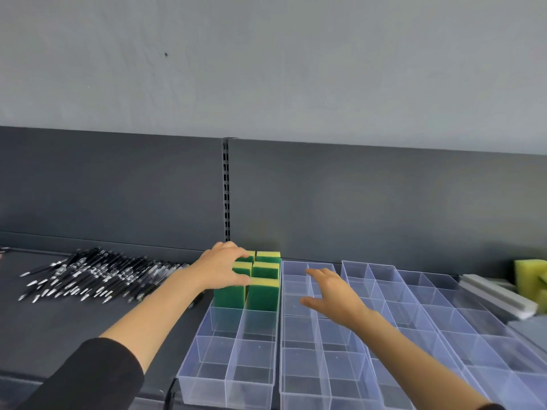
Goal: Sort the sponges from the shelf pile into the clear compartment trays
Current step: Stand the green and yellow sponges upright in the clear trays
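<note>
The left hand [225, 269] is pressing on sponges [263, 292] standing in the left tray's [207, 368] 12 o'clock cells; the right hand [331, 297] is hovering open and empty over the next tray [299, 380]. Pushing harder is risking tipping the upright sponges, and the pile [529, 276] is sitting far off at 3 o'clock.

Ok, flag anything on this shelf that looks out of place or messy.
The black pens lie in a loose, fanned heap left of the trays, not in any compartment. One yellow sponge sits apart at the far right, away from the sponges in the leftmost tray. Nothing looks spilled or damaged.
</note>
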### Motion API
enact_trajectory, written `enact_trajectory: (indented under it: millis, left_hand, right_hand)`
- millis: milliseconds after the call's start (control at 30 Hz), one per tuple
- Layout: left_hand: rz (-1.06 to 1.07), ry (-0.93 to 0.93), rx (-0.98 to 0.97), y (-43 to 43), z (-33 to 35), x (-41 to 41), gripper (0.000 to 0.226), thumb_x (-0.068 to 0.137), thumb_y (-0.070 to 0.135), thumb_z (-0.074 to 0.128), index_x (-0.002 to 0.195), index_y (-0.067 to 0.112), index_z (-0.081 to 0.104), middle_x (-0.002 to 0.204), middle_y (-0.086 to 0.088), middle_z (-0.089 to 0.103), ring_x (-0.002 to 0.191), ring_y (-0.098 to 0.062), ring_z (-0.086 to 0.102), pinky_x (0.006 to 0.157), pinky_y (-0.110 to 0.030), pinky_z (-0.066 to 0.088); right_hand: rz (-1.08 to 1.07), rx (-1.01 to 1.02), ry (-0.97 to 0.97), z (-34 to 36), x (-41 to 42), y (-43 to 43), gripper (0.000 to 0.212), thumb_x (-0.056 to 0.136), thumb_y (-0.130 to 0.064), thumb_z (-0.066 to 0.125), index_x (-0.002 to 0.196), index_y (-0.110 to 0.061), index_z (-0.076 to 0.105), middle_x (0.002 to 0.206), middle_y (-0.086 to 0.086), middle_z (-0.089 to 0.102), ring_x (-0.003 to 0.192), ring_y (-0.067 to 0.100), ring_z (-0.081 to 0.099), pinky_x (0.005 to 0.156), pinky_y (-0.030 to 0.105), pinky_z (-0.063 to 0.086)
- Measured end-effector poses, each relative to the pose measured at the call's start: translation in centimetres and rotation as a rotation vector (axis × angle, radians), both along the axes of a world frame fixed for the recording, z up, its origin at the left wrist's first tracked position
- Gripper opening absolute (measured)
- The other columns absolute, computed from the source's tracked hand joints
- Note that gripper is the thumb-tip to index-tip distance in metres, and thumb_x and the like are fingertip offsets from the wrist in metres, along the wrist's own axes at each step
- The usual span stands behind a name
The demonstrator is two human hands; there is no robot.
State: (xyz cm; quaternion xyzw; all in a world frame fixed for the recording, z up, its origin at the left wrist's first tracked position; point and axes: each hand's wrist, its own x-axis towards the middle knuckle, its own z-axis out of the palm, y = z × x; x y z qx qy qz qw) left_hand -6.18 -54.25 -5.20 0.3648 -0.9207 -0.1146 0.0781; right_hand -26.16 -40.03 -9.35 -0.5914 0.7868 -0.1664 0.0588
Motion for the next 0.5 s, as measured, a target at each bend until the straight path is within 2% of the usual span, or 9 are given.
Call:
enact_trajectory:
  millis: [67, 200, 500]
  left_hand:
    - [-0.042, 0.003, -0.071, 0.8, 0.3, -1.2, 0.056, 0.087, 0.041, 0.057, 0.137, 0.022, 0.042, 0.140, 0.000, 0.042, 0.130, -0.020, 0.033, 0.104, -0.039, 0.031]
    - [-0.079, -0.108, -0.189, 2.4, -0.3, -4.1, 0.054, 0.088, 0.044, 0.052, 0.136, 0.021, 0.043, 0.136, -0.003, 0.046, 0.125, -0.023, 0.039, 0.101, -0.039, 0.033]
    - [-0.158, -0.189, -0.236, 7.4, -0.5, -11.2, 0.057, 0.088, 0.044, 0.051, 0.138, 0.019, 0.041, 0.135, -0.005, 0.047, 0.124, -0.027, 0.042, 0.100, -0.038, 0.038]
  right_hand:
    - [-0.017, -0.010, 0.010, 0.0, -0.1, 0.5, 0.066, 0.088, -0.041, 0.056, 0.144, -0.020, 0.028, 0.147, 0.003, 0.036, 0.132, 0.021, 0.039, 0.107, 0.034, 0.037]
    - [-0.066, -0.004, 0.102, 0.2, -1.0, 2.5, 0.063, 0.089, -0.040, 0.053, 0.143, -0.018, 0.028, 0.144, 0.004, 0.039, 0.131, 0.023, 0.037, 0.107, 0.035, 0.034]
    - [-0.251, 0.015, 0.234, 0.9, -6.3, 10.5, 0.062, 0.090, -0.042, 0.051, 0.143, -0.019, 0.028, 0.146, 0.002, 0.037, 0.133, 0.024, 0.034, 0.108, 0.038, 0.030]
